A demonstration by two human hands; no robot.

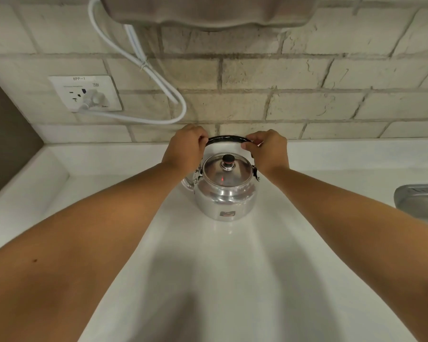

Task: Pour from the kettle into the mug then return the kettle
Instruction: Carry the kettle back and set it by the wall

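Head view: I look down at one kettle [224, 193] standing upright on the white table [208, 280], close to the tiled wall [269, 77]. The kettle is small, round and of shiny silver metal, with a stepped shoulder and a small label low on its front. Its domed lid [227, 169] is polished and carries one dark knob [228, 159] with a red ring. One black handle [226, 139] arches over the lid, hinged on metal brackets at both sides. The spout [188, 185] points to my left and is partly hidden behind my left wrist.

Both my hands are on the handle. My left hand [185, 150] has its fingers [203, 139] closed on the left end of the arch; my right hand [269, 150] has its fingers [248, 143] pinched on the right end. My two bare forearms run up from the lower corners.

On the wall I count one white socket plate [84, 93] with one plug in it and one white cable [143, 70] looping up to a grey appliance [208, 11] at the top edge. At the right edge is one corner of a metal sink [420, 198]. I see no mug.
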